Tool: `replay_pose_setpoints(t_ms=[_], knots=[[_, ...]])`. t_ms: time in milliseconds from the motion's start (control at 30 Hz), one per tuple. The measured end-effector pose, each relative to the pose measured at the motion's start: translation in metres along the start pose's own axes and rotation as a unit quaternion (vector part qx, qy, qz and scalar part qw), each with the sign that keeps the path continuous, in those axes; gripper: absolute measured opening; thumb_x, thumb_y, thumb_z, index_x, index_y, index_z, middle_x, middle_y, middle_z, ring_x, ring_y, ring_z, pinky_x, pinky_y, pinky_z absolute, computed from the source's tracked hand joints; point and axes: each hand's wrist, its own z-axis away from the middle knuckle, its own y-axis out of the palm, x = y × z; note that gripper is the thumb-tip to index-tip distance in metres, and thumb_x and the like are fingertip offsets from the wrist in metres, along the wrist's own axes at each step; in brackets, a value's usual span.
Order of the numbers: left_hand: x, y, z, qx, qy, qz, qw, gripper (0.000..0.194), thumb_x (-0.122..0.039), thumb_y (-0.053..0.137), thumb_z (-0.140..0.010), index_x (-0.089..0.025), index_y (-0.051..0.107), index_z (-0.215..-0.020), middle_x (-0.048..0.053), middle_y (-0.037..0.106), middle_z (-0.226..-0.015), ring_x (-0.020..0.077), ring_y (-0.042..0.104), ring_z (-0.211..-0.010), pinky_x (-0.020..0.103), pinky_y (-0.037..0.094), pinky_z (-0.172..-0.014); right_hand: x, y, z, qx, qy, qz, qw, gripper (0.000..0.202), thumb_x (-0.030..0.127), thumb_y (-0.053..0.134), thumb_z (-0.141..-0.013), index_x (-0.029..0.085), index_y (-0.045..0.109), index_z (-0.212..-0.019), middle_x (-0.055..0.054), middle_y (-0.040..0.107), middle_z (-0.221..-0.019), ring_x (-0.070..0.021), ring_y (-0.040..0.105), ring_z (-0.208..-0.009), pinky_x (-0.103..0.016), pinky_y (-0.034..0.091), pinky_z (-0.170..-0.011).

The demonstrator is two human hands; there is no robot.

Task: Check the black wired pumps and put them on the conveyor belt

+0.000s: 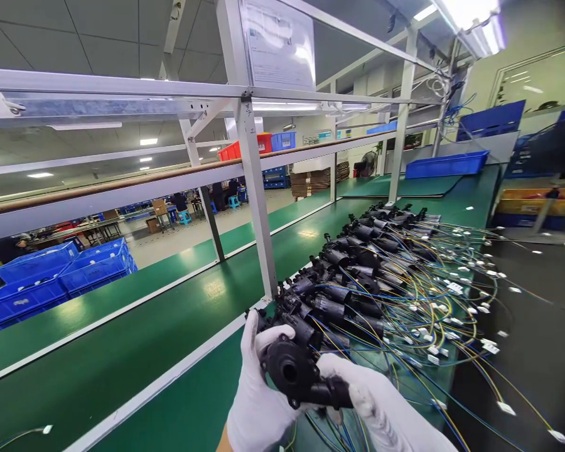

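In the head view, a black pump part (295,371) is held just above the table (193,395), at the near end of a row of similar black parts (367,257), its round body being cradled by the curled fingers of the gloved left hand (257,398) while its side spout is pinched by the gloved right hand (381,402). Over the table's right edge, coloured wires (430,307) tipped with white connectors (506,408) are draped.

2 hands (258,402) (374,392), white gloves (252,417) on both, right creased.
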Motion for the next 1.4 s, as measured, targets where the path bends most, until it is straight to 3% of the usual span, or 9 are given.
replay_pose_setpoints(t_ms=[167, 433, 600, 1000, 1167, 1233, 1300, 1367, 1400], knots=[[0.003, -0.002, 0.004, 0.003, 0.01, -0.011, 1.0, 0.127, -0.026, 0.089, -0.066, -0.03, -0.007, -0.15, 0.016, 0.052, -0.138, 0.0284, 0.057, -0.119, 0.044, 0.038, -0.112, -0.007, -0.002, 0.001, 0.014, -0.028, 0.002, 1.0, 0.075, 0.085, 0.026, -0.088, 0.025, 0.069, -0.077, -0.007, 0.063, -0.069, -0.0252, 0.059, -0.063, -0.033, 0.054, -0.061], [-0.011, -0.005, -0.002, 0.002, -0.012, -0.001, 1.0, 0.13, -0.039, 0.088, -0.065, -0.024, -0.009, -0.15, 0.016, 0.055, -0.136, 0.0279, 0.057, -0.122, 0.043, 0.034, -0.115, 0.002, 0.001, -0.009, 0.025, -0.004, -0.036, 0.999, 0.083, 0.093, 0.027, -0.081, 0.024, 0.074, -0.091, -0.009, 0.067, -0.077, -0.0287, 0.064, -0.074, -0.035, 0.058, -0.071], [-0.013, -0.004, -0.003, 0.002, -0.018, -0.003, 1.0, 0.129, -0.047, 0.087, -0.065, -0.022, -0.008, -0.15, 0.017, 0.055, -0.134, 0.0285, 0.056, -0.122, 0.045, 0.032, -0.117, -0.006, 0.002, -0.007, 0.036, -0.01, -0.01, 0.999, 0.081, 0.086, 0.021, -0.088, 0.023, 0.073, -0.089, -0.007, 0.065, -0.072, -0.025, 0.059, -0.064, -0.033, 0.054, -0.064], [-0.017, -0.005, -0.005, 0.004, -0.021, 0.004, 1.0, 0.129, -0.044, 0.089, -0.063, -0.022, -0.004, -0.15, 0.016, 0.057, -0.132, 0.0276, 0.057, -0.121, 0.043, 0.032, -0.116, -0.003, 0.002, -0.009, 0.039, -0.03, -0.012, 0.999, 0.076, 0.084, 0.021, -0.09, 0.023, 0.063, -0.073, -0.006, 0.063, -0.07, -0.022, 0.057, -0.063, -0.032, 0.049, -0.062], [-0.012, -0.005, -0.001, 0.03, 0.005, -0.036, 0.999, 0.12, -0.028, 0.085, -0.07, -0.028, -0.003, -0.151, 0.013, 0.054, -0.136, 0.0246, 0.057, -0.123, 0.04, 0.038, -0.113, -0.011, -0.003, -0.013, 0.051, -0.004, 0.039, 0.998, 0.07, 0.085, 0.036, -0.088, 0.02, 0.061, -0.076, -0.001, 0.059, -0.066, -0.0166, 0.052, -0.058, -0.026, 0.043, -0.055], [-0.013, -0.01, 0.004, 0.062, 0.064, -0.101, 0.991, 0.111, -0.018, 0.077, -0.078, -0.036, -0.004, -0.152, 0.012, 0.043, -0.149, 0.0242, 0.047, -0.136, 0.042, 0.031, -0.119, -0.013, -0.009, -0.013, 0.083, -0.024, 0.05, 0.995, 0.068, 0.081, 0.037, -0.091, 0.02, 0.067, -0.087, -0.004, 0.064, -0.076, -0.0193, 0.058, -0.067, -0.028, 0.047, -0.062], [-0.019, -0.022, 0.007, 0.082, 0.101, -0.181, 0.975, 0.105, -0.013, 0.071, -0.082, -0.041, -0.001, -0.153, 0.007, 0.024, -0.163, 0.0252, 0.025, -0.151, 0.045, 0.018, -0.125, -0.015, -0.015, -0.011, 0.138, -0.053, 0.037, 0.988, 0.069, 0.08, 0.037, -0.092, 0.021, 0.071, -0.102, -0.008, 0.069, -0.093, -0.0233, 0.063, -0.081, -0.031, 0.051, -0.073], [-0.027, -0.039, 0.007, 0.051, 0.08, -0.231, 0.968, 0.102, -0.015, 0.071, -0.083, -0.043, 0.004, -0.154, 0.003, 0.012, -0.167, 0.0255, 0.012, -0.154, 0.047, 0.011, -0.127, -0.015, -0.019, -0.008, 0.182, -0.064, 0.011, 0.981, 0.068, 0.079, 0.039, -0.092, 0.024, 0.073, -0.112, -0.01, 0.069, -0.103, -0.0259, 0.065, -0.091, -0.034, 0.052, -0.082], [-0.031, -0.05, 0.006, 0.015, 0.072, -0.234, 0.969, 0.099, -0.018, 0.071, -0.083, -0.043, 0.007, -0.154, 0.002, 0.014, -0.167, 0.0255, 0.013, -0.154, 0.047, 0.012, -0.127, -0.016, -0.02, -0.006, 0.186, -0.061, 0.0, 0.981, 0.066, 0.078, 0.042, -0.092, 0.025, 0.074, -0.112, -0.01, 0.069, -0.106, -0.027, 0.065, -0.095, -0.034, 0.052, -0.085]])
